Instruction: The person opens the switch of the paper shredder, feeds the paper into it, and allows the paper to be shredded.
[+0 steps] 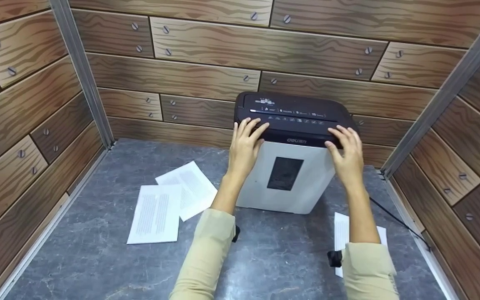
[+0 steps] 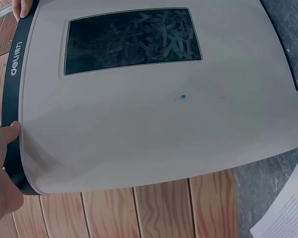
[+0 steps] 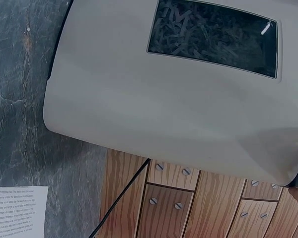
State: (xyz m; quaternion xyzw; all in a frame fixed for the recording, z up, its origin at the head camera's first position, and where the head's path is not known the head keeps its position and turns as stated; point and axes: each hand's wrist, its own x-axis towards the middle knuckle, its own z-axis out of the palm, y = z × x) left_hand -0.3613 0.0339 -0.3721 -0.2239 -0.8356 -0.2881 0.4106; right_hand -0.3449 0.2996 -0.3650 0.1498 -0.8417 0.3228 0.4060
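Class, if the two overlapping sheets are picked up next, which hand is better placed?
Probably the left hand: it grips the shredder on the side nearer those sheets; the right hand is farther.

Paper (image 1: 341, 231) — partly hidden by right arm (image 1: 361, 212), shredder (image 1: 313, 160) icons (image 1: 296, 120) (too small to read), cord (image 3: 120, 198) — cropped in right wrist view

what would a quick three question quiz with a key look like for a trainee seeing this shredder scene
1. True or false: the left hand and the right hand both touch the dark top of the shredder.
2. What shows through the window? a) whole sheets b) thin strips c) a coiled cable
3. Fill in: in the head view, two overlapping papers lie to the ____ of the shredder.

Key: 1 true; 2 b; 3 left
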